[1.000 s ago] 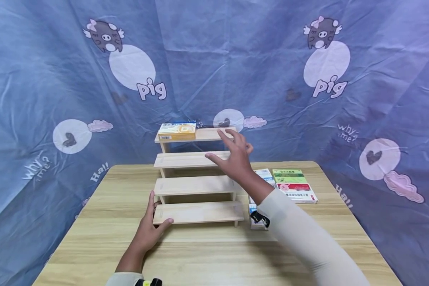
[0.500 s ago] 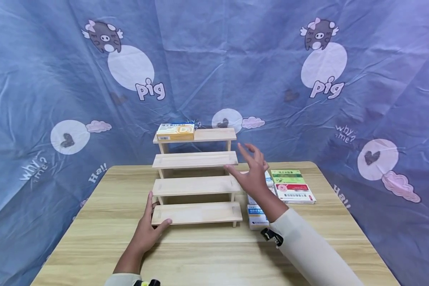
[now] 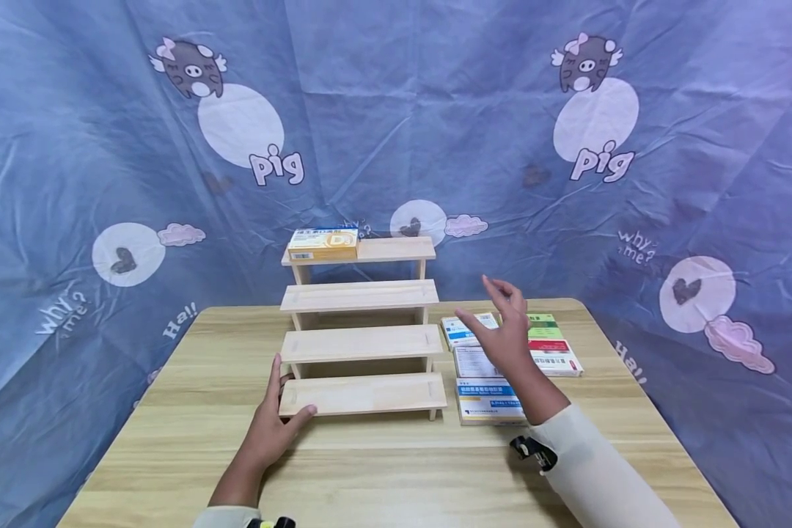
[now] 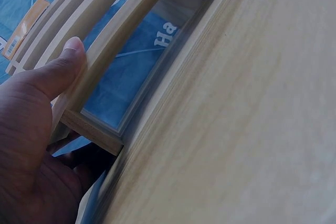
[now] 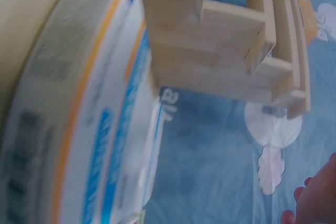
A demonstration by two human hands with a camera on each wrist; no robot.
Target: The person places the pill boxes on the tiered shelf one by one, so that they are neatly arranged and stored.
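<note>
My left hand (image 3: 270, 433) grips the left end of a four-tiered... wooden step rack (image 3: 363, 396), thumb on top of the lowest shelf and the other fingers at its side. In the left wrist view the thumb (image 4: 73, 51) lies along the shelf's edge, with fingers partly hidden behind the leg. My right hand (image 3: 504, 326) hovers empty over medicine boxes to the right of the rack, thumb and fingers spread apart. Beneath it are a white-and-blue box (image 3: 491, 400) in front, a white box (image 3: 475, 361) behind that, and another white-and-blue box (image 3: 462, 334) farther back.
An orange-and-white medicine box (image 3: 323, 243) lies at the left of the top shelf. Farther right, a green box (image 3: 544, 326) and a red-and-white box (image 3: 557, 359) lie partly behind the right hand. A blue patterned cloth (image 3: 369, 110) hangs around the wooden table (image 3: 369, 477).
My right hand has moved from in front of the upper shelves rightward and down to above the medicine boxes. The left hand keeps its grip on the rack.
</note>
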